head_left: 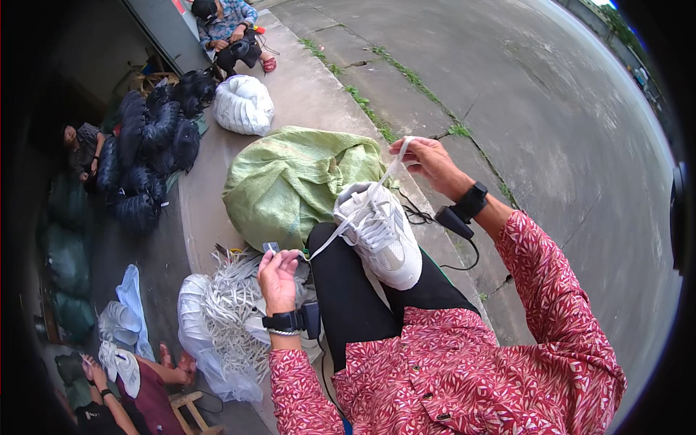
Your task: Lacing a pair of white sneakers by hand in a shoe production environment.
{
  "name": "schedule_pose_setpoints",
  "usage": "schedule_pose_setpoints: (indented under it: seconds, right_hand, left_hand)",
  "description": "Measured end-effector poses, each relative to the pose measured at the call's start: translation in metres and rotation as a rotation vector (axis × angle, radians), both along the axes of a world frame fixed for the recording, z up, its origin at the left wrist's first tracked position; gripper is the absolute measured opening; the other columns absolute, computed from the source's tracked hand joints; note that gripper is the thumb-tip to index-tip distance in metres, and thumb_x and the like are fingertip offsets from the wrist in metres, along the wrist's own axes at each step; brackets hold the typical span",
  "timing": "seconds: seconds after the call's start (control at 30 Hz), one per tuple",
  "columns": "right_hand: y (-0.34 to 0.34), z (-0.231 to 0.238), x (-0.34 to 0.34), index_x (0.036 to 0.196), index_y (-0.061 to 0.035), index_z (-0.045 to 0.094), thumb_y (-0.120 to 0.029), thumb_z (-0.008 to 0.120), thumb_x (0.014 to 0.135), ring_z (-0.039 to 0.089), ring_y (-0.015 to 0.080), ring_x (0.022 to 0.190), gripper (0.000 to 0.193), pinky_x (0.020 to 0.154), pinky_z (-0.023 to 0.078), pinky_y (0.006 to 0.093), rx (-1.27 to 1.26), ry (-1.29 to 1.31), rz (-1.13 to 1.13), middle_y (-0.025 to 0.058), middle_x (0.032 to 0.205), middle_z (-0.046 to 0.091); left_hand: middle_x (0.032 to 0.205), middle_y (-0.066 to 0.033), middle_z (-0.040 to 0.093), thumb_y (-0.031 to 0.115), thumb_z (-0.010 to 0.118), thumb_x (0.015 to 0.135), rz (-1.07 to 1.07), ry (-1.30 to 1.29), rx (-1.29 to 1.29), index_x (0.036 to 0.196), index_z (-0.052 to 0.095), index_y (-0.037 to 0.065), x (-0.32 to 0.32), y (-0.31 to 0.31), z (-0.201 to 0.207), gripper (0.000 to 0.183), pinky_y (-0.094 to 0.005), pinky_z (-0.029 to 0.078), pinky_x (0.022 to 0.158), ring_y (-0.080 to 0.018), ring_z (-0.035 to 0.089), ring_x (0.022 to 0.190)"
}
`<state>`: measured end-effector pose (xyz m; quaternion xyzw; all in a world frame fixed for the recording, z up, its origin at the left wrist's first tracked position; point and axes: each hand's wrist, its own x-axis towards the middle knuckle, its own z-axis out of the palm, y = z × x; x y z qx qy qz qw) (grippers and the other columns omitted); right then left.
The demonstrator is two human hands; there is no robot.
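A white and light grey sneaker rests on my lap with its toe toward me. White lace crosses its front, and two loose lengths stretch out from the upper part of the shoe. My left hand pinches one lace length, left of my knee. Up and to the right, my right hand grips the other length, pulled taut away from the shoe. A small greyish flat piece shows at my left fingertips; what it is I cannot tell.
A green woven sack bulges beyond my knees. Bundled white laces fill a clear bag at my left. Farther off lie a white bundle and black bundles. Several people sit nearby. A black cable hangs by my right wrist.
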<state>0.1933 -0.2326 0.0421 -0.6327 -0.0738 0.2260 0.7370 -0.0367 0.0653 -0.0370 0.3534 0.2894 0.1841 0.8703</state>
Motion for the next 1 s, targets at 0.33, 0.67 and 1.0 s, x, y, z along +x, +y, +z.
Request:
schedule_pose_setpoints:
  seconds: [0.33, 0.67, 1.0]
  right_hand:
    - [-0.073, 0.010, 0.025, 0.101, -0.0050, 0.058, -0.023, 0.041, 0.097, 0.060, 0.0126, 0.079, 0.025, 0.066, 0.047, 0.0243, 0.239, 0.285, -0.360, 0.0081, 0.098, 0.065]
    - [-0.080, -0.022, 0.026, 0.103, -0.0037, 0.051, -0.021, 0.041, 0.097, 0.034, 0.0074, 0.043, 0.021, 0.043, 0.029, 0.0223, 0.260, 0.175, -0.139, -0.0040, 0.051, 0.037]
    - [-0.025, -0.020, -0.002, 0.089, -0.0052, 0.069, -0.025, 0.062, 0.086, 0.057, 0.0082, 0.081, 0.021, 0.068, 0.046, 0.0259, -0.191, -0.205, 0.128, 0.0022, 0.080, 0.064]
  left_hand:
    - [0.075, -0.0103, 0.062, 0.006, 0.055, 0.085, -0.407, 0.094, 0.401, 0.102, 0.052, -0.003, 0.070, -0.066, 0.019, 0.020, -0.0226, 0.051, 0.051, -0.0170, 0.063, 0.062]
    - [0.057, -0.0021, 0.054, 0.017, 0.051, 0.091, -0.614, 0.172, 0.624, 0.087, 0.059, -0.001, 0.063, -0.074, 0.022, 0.021, -0.0187, 0.037, 0.034, -0.0099, 0.052, 0.042]
    - [0.053, -0.0016, 0.053, 0.014, 0.053, 0.086, -0.652, 0.201, 0.642, 0.076, 0.061, 0.000, 0.059, -0.074, 0.029, 0.020, -0.0199, 0.037, 0.035, -0.0086, 0.048, 0.039]
